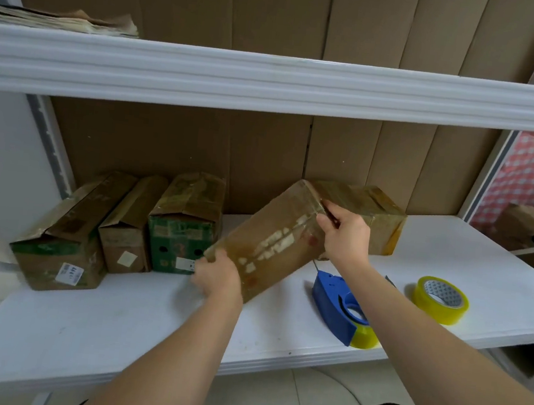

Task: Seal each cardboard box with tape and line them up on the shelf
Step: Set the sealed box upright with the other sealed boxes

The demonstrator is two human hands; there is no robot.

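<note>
Head view looks down on a white shelf (135,317) backed with brown corrugated cardboard panels (172,149). Both bare hands hold one taped cardboard box (275,236), which is tilted, its upper right end raised and its lower left end down near the shelf surface. Left hand (218,278) grips the box's lower left corner, fingers curled under and around the edge. Right hand (348,235) grips the upper right edge, thumb on the near face and fingers curled over the top; whether it also pinches a strip of tape there is unclear. The near face of the box shows glossy tape and pale torn patches.

To the left, three more boxes stand side by side at the back of the shelf: a green-printed box with a white label (60,246) at the far left, a narrow brown box (129,230) beside it, and a green-fronted box (184,223) next, just beside the left hand. Behind the right hand sits another brown taped box (373,216).

On the shelf right of the held box lies a blue tape dispenser (337,300) loaded with yellowish tape, and further right a loose roll of yellow tape (440,299). An upper white shelf (272,80) carries a stack of flattened paper (64,21) at its left.
</note>
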